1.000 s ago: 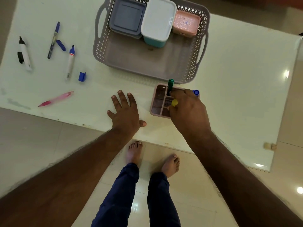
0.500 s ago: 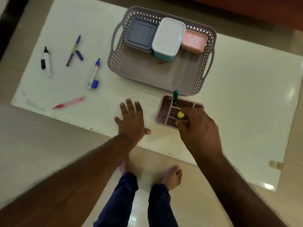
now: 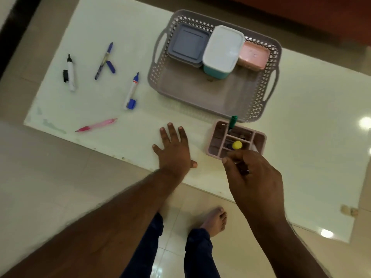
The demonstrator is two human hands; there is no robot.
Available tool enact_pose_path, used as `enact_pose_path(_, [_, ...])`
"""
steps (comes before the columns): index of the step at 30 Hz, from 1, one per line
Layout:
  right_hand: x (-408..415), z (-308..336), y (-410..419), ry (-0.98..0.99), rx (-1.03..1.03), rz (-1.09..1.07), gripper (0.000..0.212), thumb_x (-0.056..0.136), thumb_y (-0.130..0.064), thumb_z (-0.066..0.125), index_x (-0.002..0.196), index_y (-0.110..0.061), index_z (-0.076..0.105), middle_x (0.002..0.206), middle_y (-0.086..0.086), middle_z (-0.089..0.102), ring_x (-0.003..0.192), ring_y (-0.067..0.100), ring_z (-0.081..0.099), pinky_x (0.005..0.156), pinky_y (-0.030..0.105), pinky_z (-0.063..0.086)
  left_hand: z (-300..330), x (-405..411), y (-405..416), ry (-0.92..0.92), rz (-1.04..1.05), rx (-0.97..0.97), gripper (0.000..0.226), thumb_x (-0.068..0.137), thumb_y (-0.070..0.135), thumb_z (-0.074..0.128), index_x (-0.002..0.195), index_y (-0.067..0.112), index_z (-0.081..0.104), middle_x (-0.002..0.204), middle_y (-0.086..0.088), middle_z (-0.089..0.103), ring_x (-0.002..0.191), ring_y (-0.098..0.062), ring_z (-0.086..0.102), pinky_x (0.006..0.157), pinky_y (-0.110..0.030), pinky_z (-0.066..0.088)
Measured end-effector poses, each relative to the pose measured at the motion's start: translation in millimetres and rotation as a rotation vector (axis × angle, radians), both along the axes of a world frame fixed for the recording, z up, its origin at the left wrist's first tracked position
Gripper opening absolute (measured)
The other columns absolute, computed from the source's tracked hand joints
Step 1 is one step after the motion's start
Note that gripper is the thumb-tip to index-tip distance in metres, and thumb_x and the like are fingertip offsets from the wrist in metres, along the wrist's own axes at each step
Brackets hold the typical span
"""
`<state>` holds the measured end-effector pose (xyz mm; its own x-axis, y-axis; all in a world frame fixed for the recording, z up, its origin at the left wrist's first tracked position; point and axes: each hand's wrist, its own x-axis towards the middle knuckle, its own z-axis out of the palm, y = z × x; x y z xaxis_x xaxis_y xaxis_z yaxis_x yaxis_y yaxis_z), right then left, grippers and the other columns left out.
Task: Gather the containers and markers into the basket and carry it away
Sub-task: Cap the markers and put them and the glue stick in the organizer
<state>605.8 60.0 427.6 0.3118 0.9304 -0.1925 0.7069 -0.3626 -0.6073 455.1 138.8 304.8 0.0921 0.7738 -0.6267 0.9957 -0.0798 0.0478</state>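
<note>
The right hand (image 3: pixel 254 177) has drawn back from the pink organiser (image 3: pixel 217 137) at the bench's near edge, fingers loosely curled, grip unclear; left hand (image 3: pixel 174 151) stays flat, spread wide; markers remain ungathered

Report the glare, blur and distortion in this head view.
Head view: bright ceiling-light glare spots on the glossy table at right and on the floor tile; dim, warm light overall; soft focus throughout, right hand slightly motion-blurred; wide-angle lens bows the table edges and stretches both forearms; basket lattice stays readable.
</note>
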Motion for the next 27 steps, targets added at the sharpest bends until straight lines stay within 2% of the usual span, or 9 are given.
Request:
enact_pose_path(3, [-31,-1,3,0.087,-0.005,0.007,0.008,0.088,-0.039,0.062,0.092,-0.033,0.066,0.084,-0.019,0.065,0.076,-0.007,0.062,0.059,0.006,0.038,3,-4,-1,-0.024,-0.023,-0.003,0.121,0.078,0.063,0.067,0.155,0.011,-0.011,0.160,-0.023,-0.021,0.147,-0.046,-0.013,0.110,-0.069,0.023])
enact_pose_path(5, [-53,-5,11,0.152,-0.016,0.029,0.004,0.089,-0.039,0.062,0.091,-0.037,0.065,0.084,-0.022,0.064,0.087,-0.009,0.060,0.059,0.006,0.039,6,-16,-2,-0.066,-0.057,0.033,0.104,0.086,0.058,0.059,0.156,0.012,-0.004,0.162,-0.022,-0.014,0.149,-0.045,-0.009,0.111,-0.066,0.027])
enact_pose_path(8, [-82,-14,27,0.220,-0.011,0.025,0.007,0.092,-0.036,0.062,0.091,-0.043,0.063,0.082,-0.025,0.066,0.085,-0.011,0.060,0.058,0.005,0.044,12,-44,-2,-0.295,0.008,0.122,0.065,0.097,0.042,0.047,0.152,0.014,0.027,0.163,-0.014,0.018,0.151,-0.033,0.014,0.112,-0.051,0.036])
enact_pose_path(11, [-113,-26,48,0.262,-0.035,-0.013,0.008,0.092,-0.041,0.061,0.086,-0.046,0.060,0.082,-0.029,0.066,0.084,-0.013,0.060,0.058,0.004,0.043,24,-89,0,-0.445,0.134,0.343,0.041,0.096,0.038,0.050,0.130,0.016,0.058,0.135,-0.004,0.060,0.125,-0.023,0.054,0.096,-0.038,0.048])
enact_pose_path(13, [-133,-41,65,0.238,-0.069,-0.011,0.004,0.092,-0.044,0.060,0.089,-0.042,0.063,0.079,-0.030,0.064,0.084,-0.014,0.059,0.061,0.007,0.041,29,-123,8,-0.476,0.202,0.501,0.033,0.095,0.036,0.056,0.117,0.014,0.067,0.114,-0.003,0.070,0.107,-0.021,0.063,0.086,-0.034,0.051])
enact_pose_path(16, [-165,-68,100,0.201,-0.129,0.045,0.019,0.091,-0.045,0.061,0.105,-0.033,0.067,0.090,-0.022,0.067,0.078,-0.004,0.063,0.071,0.019,0.047,32,-171,40,-0.459,0.297,0.626,0.027,0.095,0.031,0.059,0.106,0.010,0.070,0.100,-0.005,0.072,0.093,-0.024,0.066,0.082,-0.037,0.054])
enact_pose_path(18, [-184,-83,125,0.163,-0.166,0.150,0.032,0.091,-0.045,0.061,0.120,-0.032,0.062,0.108,-0.013,0.068,0.088,0.006,0.066,0.076,0.023,0.046,31,-192,73,-0.454,0.317,0.603,0.026,0.096,0.032,0.057,0.102,0.010,0.068,0.094,-0.005,0.071,0.088,-0.023,0.065,0.078,-0.038,0.053])
enact_pose_path(21, [-206,-107,166,0.008,-0.162,0.375,0.045,0.093,-0.043,0.059,0.137,-0.032,0.051,0.130,-0.004,0.056,0.098,0.017,0.064,0.080,0.029,0.053,22,-205,127,-0.410,0.315,0.554,0.031,0.095,0.041,0.057,0.103,0.012,0.065,0.094,-0.005,0.070,0.085,-0.019,0.064,0.070,-0.028,0.044])
enact_pose_path(27, [-221,-135,200,-0.190,-0.085,0.425,0.031,0.094,-0.035,0.061,0.124,-0.025,0.063,0.115,-0.001,0.055,0.091,0.016,0.060,0.070,0.028,0.056,5,-197,193,-0.295,0.225,0.312,0.051,0.089,0.058,0.056,0.118,0.017,0.061,0.110,-0.003,0.069,0.101,-0.021,0.063,0.074,-0.028,0.039])
